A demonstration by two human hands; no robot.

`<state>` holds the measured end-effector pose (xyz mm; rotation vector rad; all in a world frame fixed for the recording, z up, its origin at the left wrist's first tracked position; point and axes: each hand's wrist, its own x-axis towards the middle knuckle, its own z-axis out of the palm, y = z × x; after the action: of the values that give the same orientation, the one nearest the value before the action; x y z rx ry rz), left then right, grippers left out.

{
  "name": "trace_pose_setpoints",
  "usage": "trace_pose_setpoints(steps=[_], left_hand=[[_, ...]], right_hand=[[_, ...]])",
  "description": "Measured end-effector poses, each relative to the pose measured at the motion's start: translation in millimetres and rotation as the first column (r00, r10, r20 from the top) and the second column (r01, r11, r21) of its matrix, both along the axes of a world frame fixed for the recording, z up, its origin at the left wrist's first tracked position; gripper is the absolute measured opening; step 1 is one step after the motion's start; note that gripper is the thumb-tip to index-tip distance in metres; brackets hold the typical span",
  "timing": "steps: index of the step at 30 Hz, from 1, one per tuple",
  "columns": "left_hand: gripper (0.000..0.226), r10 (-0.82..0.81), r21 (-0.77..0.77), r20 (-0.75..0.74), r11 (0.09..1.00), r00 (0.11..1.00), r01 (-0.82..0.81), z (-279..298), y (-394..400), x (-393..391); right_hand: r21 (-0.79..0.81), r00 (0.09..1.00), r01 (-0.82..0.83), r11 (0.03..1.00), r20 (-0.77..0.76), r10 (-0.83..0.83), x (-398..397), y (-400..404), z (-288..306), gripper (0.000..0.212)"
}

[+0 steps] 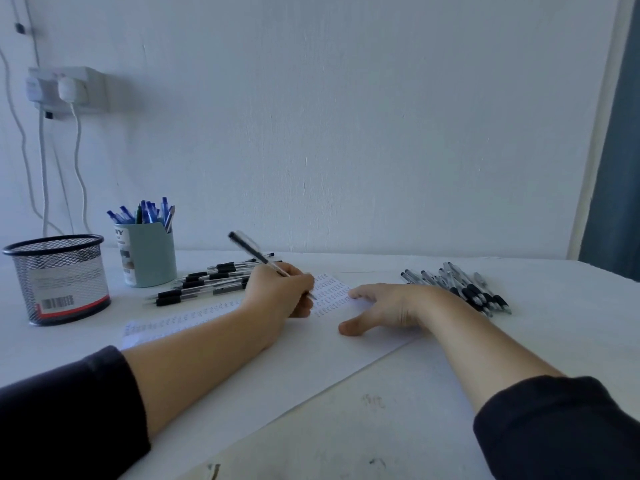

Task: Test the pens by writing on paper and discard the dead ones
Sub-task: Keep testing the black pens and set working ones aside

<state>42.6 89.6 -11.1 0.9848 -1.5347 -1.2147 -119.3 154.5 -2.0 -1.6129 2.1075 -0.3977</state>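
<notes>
Plainly, the left hand (280, 292) has its grip pinched around a black-capped pen (258, 255), fingers curled round the clear barrel, the cap end slanting up and back to the left while the tip meets the paper (311, 348) just beside the rows of small written marks (330, 294). That sheet lies flat on the white surface (398, 420), set at an angle, with more lines of marks running along its left part near the forearm. The right hand (384, 306) rests palm down on the paper's right side, its grip spread, fingers straight and thumb stretched toward the viewer, holding nothing. Behind the left hand a loose batch of pens (207, 280) with black grips and clear barrels lies on the surface, mostly pointing left to right. Another heap of similar pens (460, 289) lies to the right of the right hand, well apart from the first batch, angled toward the near right. A pale teal cup (149, 254) stands upright behind the left batch, filled with blue-capped pens (145, 211) standing on end. Left of it, just beside, sits a black wire-mesh basket (60, 278) with a barcode label on its wall; what it holds cannot be made out. Dark sleeves cover both forearms near the camera. A wall socket (69, 88) with plugs and hanging white cables is fixed on the wall above the basket.
</notes>
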Motion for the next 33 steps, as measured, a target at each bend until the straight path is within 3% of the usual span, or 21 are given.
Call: trace_pose_setpoints(steps=[2, 4, 9, 13, 26, 33], left_hand=[[0.028, 0.007, 0.107, -0.172, 0.994, 0.985, 0.012, 6, -2, 4], [0.038, 0.051, 0.144, -0.214, 0.989, 0.976, -0.02, 13, -7, 9], [0.01, 0.175, 0.072, -0.239, 0.984, 0.955, -0.162, 29, -16, 21], [0.027, 0.173, 0.055, -0.293, 0.985, 0.94, -0.164, 30, -18, 23], [0.03, 0.071, 0.07, -0.271, 0.996, 0.96, -0.054, 26, -14, 23], [0.036, 0.181, 0.042, -0.184, 0.983, 0.966, -0.177, 24, -14, 20]], right_hand=[[-0.002, 1.0, -0.001, 1.0, 0.004, 0.001, 0, 1, 1, 0.087], [0.002, 1.0, -0.003, 1.0, 0.004, 0.003, 0, 1, 1, 0.087], [0.001, 1.0, -0.011, 1.0, 0.008, 0.011, 0, 1, 1, 0.088], [0.006, 1.0, -0.013, 1.0, -0.002, 0.013, -1, 0, 1, 0.089], [0.016, 1.0, -0.014, 1.0, -0.007, 0.014, 0, 0, 1, 0.091], [-0.036, 0.999, 0.015, 0.999, 0.052, -0.013, 2, 0, 0, 0.084]])
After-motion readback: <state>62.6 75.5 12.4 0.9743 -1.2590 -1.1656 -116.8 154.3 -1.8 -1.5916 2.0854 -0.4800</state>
